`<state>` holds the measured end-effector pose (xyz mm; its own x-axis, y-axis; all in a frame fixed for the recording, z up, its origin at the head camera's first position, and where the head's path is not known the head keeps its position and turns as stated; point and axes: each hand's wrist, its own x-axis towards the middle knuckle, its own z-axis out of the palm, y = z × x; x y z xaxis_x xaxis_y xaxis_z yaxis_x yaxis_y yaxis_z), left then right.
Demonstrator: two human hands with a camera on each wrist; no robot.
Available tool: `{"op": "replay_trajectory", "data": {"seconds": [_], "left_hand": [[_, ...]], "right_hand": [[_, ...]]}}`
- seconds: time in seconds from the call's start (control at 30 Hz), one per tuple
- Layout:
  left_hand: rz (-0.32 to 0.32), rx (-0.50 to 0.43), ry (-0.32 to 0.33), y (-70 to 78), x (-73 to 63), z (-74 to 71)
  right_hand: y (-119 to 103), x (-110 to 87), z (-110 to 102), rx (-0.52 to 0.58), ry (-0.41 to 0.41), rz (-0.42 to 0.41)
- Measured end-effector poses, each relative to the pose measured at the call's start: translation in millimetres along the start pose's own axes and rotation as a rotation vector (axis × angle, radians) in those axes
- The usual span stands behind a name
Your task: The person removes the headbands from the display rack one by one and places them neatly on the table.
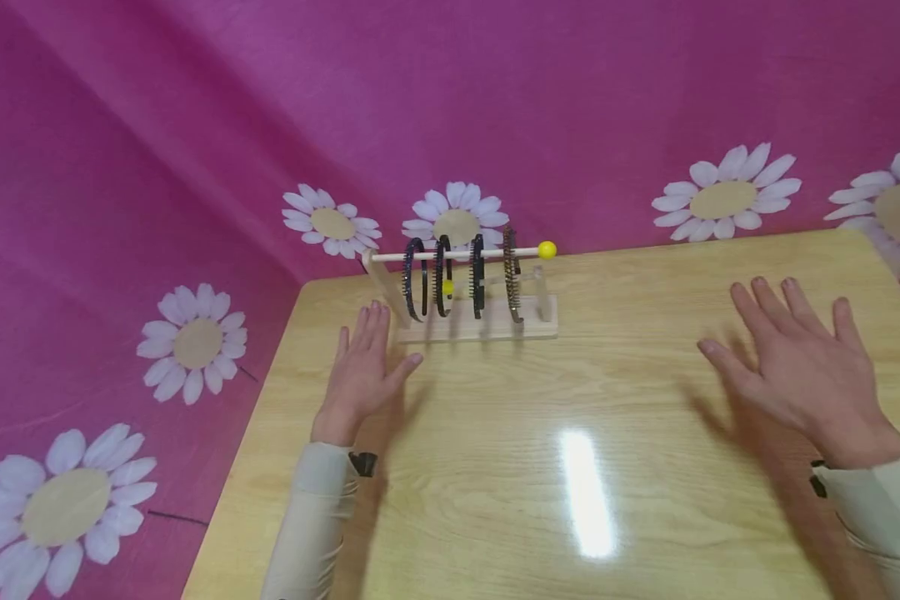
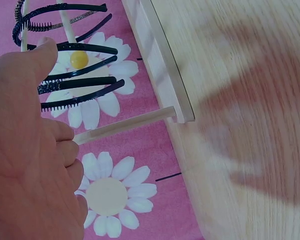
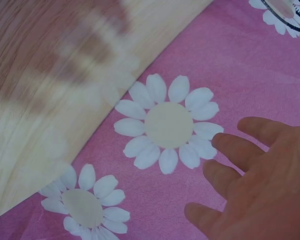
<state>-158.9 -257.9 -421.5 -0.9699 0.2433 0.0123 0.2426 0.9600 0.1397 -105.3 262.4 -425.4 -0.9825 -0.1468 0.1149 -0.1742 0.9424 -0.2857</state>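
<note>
Several dark headbands [image 1: 477,279] with comb teeth hang in a row on the upper rod of a wooden stand [image 1: 487,327] at the back of the table. The rightmost headband [image 1: 512,275] looks brownish. A yellow ball [image 1: 547,250] caps the rod's right end. My left hand [image 1: 360,371] is held over the table just in front of the stand's left end, fingers straight and thumb out, holding nothing. Far to the right, my right hand [image 1: 806,371] hovers with fingers spread, also holding nothing. In the left wrist view, the stand's upright [image 2: 130,125] shows beyond my fingers.
A light wooden table [image 1: 495,517] carries the stand, with a bright light reflection on its surface. Behind and to the left hangs a magenta cloth [image 1: 570,108] printed with white daisies. A second yellow ball [image 1: 447,287] shows lower down among the headbands.
</note>
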Motion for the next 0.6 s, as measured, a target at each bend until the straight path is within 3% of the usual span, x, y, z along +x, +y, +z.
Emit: {"op": "replay_trajectory", "data": {"seconds": [0.23, 0.6], "left_hand": [[-0.004, -0.011, -0.003, -0.1, -2.7, -0.5], [0.019, -0.103, -0.038, -8.4, 2.8, 17.8]], "right_hand": [[-3, 0.1, 1, 0.0, 0.009, -0.009], [-7, 0.9, -2, 0.018, 0.036, -0.013]]}}
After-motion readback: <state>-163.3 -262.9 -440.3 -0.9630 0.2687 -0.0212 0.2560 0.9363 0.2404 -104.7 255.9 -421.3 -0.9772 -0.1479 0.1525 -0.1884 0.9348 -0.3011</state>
